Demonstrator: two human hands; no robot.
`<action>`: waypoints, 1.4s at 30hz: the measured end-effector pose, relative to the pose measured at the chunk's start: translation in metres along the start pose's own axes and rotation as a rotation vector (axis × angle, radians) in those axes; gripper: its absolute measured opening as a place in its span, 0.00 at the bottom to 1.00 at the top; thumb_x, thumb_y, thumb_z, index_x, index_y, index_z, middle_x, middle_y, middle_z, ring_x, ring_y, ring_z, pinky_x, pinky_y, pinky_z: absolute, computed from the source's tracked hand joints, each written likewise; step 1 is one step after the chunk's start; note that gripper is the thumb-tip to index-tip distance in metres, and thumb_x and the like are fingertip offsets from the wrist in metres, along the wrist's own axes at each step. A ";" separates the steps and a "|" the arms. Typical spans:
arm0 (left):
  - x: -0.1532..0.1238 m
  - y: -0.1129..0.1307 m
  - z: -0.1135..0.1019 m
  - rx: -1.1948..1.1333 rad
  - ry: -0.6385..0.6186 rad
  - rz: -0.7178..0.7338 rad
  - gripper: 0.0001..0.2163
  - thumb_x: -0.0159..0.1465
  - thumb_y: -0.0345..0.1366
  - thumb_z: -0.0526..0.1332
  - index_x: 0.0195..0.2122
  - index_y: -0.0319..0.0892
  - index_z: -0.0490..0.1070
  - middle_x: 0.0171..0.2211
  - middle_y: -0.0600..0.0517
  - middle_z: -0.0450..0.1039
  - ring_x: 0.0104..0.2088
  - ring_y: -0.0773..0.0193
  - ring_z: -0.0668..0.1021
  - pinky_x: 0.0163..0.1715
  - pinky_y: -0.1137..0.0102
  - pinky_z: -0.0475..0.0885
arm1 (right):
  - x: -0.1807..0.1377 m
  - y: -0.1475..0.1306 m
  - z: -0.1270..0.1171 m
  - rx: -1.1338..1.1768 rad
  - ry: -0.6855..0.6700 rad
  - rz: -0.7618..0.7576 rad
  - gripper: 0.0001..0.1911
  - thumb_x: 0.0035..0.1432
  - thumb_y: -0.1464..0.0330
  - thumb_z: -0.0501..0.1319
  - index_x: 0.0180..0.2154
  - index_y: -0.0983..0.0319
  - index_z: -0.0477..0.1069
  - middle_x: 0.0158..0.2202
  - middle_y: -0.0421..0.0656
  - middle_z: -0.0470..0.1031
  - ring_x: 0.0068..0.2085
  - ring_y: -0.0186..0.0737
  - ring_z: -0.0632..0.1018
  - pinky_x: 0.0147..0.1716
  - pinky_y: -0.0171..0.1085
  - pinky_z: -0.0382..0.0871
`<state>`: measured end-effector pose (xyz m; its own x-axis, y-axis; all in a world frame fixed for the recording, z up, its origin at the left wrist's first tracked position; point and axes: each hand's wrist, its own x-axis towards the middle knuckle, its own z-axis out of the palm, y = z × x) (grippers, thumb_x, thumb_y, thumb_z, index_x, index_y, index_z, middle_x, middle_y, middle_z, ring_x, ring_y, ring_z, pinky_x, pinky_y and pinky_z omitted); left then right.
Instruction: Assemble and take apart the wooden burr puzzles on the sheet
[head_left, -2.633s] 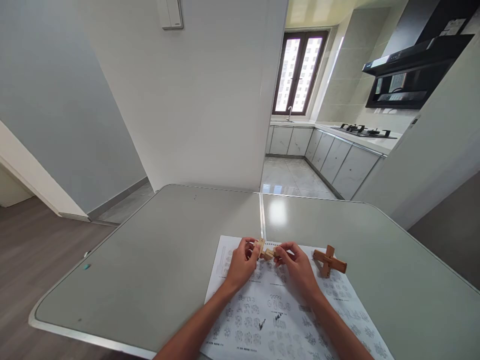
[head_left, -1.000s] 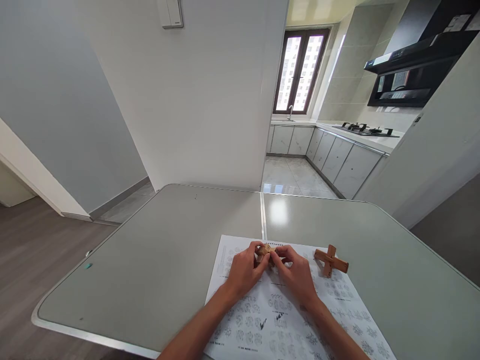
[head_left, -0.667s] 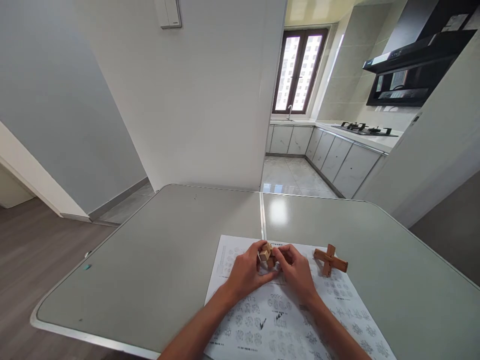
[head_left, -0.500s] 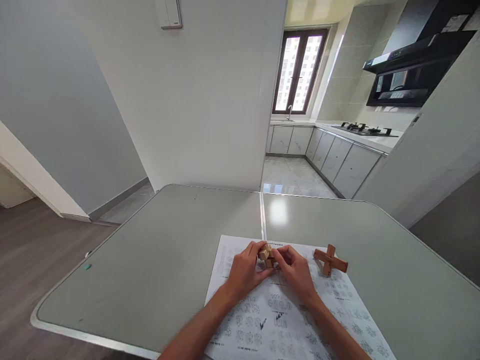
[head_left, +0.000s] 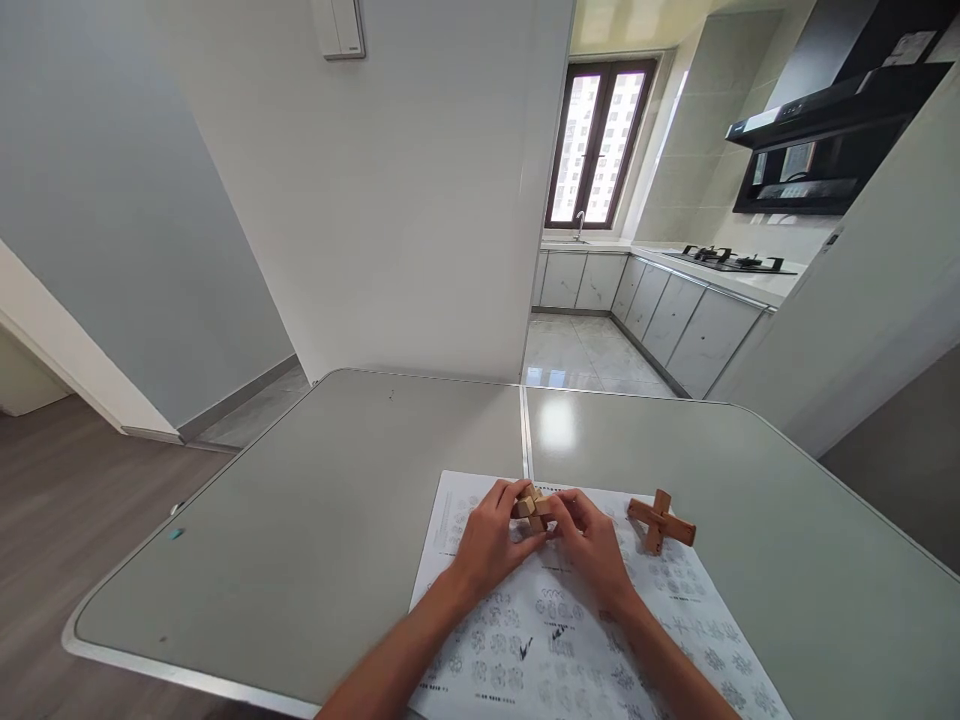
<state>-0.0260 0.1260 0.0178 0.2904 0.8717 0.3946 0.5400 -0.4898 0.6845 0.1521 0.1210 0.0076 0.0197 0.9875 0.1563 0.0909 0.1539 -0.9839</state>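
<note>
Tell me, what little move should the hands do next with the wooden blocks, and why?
Maybe the right hand should gently push its side of the light wooden blocks inward while the left hand braces the other: both hands touch them, and their ends stick out at different angles.

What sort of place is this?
Probably a home: a table beside an open kitchen, with a gas hob on the counter, a range hood above it and a tap by the window.
</note>
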 end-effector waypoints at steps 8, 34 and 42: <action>0.005 0.009 -0.004 -0.316 0.001 -0.106 0.26 0.60 0.41 0.74 0.58 0.48 0.70 0.48 0.49 0.75 0.41 0.59 0.78 0.40 0.66 0.77 | 0.005 0.000 -0.006 0.148 -0.095 0.106 0.30 0.64 0.44 0.61 0.54 0.60 0.75 0.39 0.46 0.81 0.34 0.43 0.78 0.33 0.39 0.72; 0.004 0.023 -0.018 -0.366 -0.116 -0.035 0.30 0.60 0.33 0.69 0.64 0.53 0.68 0.54 0.50 0.74 0.50 0.57 0.76 0.55 0.60 0.72 | 0.002 0.003 -0.005 0.314 -0.183 0.178 0.28 0.61 0.44 0.64 0.25 0.59 0.67 0.19 0.36 0.64 0.22 0.33 0.62 0.22 0.35 0.57; 0.009 0.009 -0.005 -0.445 0.081 -0.284 0.23 0.67 0.47 0.65 0.60 0.46 0.67 0.56 0.45 0.73 0.41 0.61 0.78 0.41 0.65 0.74 | 0.017 0.016 -0.016 0.696 0.021 0.284 0.18 0.59 0.52 0.70 0.31 0.59 0.73 0.26 0.37 0.74 0.19 0.30 0.67 0.16 0.32 0.65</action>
<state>-0.0225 0.1290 0.0302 0.1103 0.9756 0.1896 0.1958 -0.2084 0.9582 0.1694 0.1392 -0.0039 -0.0318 0.9927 -0.1168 -0.5710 -0.1139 -0.8130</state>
